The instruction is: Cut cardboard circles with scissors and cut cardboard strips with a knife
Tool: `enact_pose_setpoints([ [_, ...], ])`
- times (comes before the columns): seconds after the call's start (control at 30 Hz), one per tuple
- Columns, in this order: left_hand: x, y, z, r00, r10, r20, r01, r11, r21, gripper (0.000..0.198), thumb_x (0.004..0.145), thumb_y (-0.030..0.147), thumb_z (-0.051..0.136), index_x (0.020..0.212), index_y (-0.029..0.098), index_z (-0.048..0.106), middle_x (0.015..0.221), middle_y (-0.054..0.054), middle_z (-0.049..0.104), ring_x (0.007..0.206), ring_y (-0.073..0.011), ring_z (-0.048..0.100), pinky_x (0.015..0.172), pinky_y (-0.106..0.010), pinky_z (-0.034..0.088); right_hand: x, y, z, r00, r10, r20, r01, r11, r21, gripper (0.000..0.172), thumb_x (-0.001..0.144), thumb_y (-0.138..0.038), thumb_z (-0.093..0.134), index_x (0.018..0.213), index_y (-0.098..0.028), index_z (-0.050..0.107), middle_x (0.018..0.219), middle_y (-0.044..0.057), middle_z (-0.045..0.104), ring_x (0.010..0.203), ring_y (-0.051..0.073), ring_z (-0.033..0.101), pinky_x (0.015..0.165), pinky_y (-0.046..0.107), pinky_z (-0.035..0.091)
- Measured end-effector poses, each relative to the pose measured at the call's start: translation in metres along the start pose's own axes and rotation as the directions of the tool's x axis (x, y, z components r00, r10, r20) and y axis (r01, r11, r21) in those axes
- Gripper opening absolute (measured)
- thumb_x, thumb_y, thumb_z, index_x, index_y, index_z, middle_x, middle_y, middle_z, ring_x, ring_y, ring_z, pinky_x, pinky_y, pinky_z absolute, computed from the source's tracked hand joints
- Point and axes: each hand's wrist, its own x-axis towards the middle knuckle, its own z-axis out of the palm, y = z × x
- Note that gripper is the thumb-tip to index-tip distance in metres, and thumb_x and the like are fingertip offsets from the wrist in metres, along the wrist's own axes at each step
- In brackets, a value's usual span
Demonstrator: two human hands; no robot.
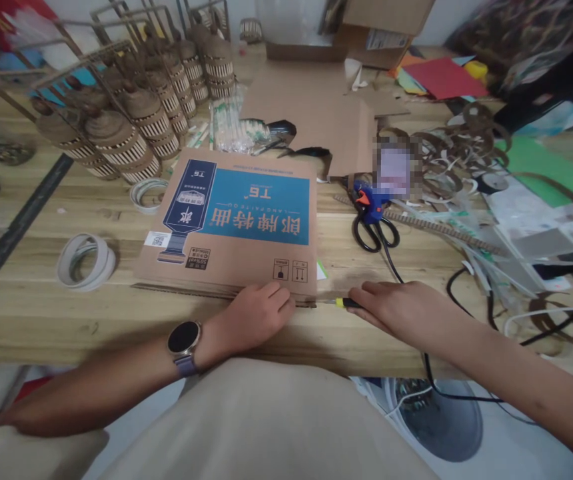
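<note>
A printed cardboard panel [261, 267] with a blue label lies flat in front of me. Along its near edge runs a narrow cardboard strip [181, 291], with a dark gap between the two at the left. My left hand [259, 315], a watch on its wrist, presses curled fingers onto the panel's near right part. In my right hand [391, 303] is a utility knife [345, 303] with a yellow and black handle. Its blade points left at the panel's near right corner; whether it touches the cardboard I cannot tell.
Behind the panel are black-handled scissors [374, 230], a blue glue gun [370, 200] and a brown cardboard sheet [311, 100]. Tape rolls [85, 261] lie left, below several slatted lanterns [121, 143]. Curled strips [441, 177] and a black cable [391, 260] clutter the right.
</note>
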Motion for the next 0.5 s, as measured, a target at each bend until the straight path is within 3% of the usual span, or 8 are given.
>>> enact_pose_setpoints([
  [0.37, 0.004, 0.007, 0.0, 1.0, 0.001, -0.012, -0.001, 1.0, 0.004, 0.017, 0.097, 0.004, 0.045, 0.093, 0.013, 0.059, 0.085, -0.006, 0.065, 0.079, -0.0207, 0.057, 0.053, -0.031, 0.038, -0.014, 0.009, 0.008, 0.996, 0.014, 0.086, -0.007, 0.997, -0.081, 0.011, 0.096, -0.013, 0.056, 0.088, -0.019, 0.061, 0.072, 0.001, 0.069, 0.063, 0.021, 0.07, 0.049, 0.03, 0.013],
  [0.5, 0.006, 0.009, -0.001, 1.0, -0.01, 0.01, 0.009, 1.0, 0.025, 0.018, 0.096, 0.003, 0.045, 0.09, 0.014, 0.058, 0.083, -0.006, 0.065, 0.078, -0.0211, 0.057, 0.053, -0.03, 0.039, -0.015, 0.01, 0.01, 0.995, 0.021, 0.1, -0.018, 0.999, -0.035, 0.013, 0.1, -0.021, 0.053, 0.09, -0.019, 0.061, 0.073, 0.002, 0.071, 0.064, 0.022, 0.072, 0.048, 0.029, 0.018],
])
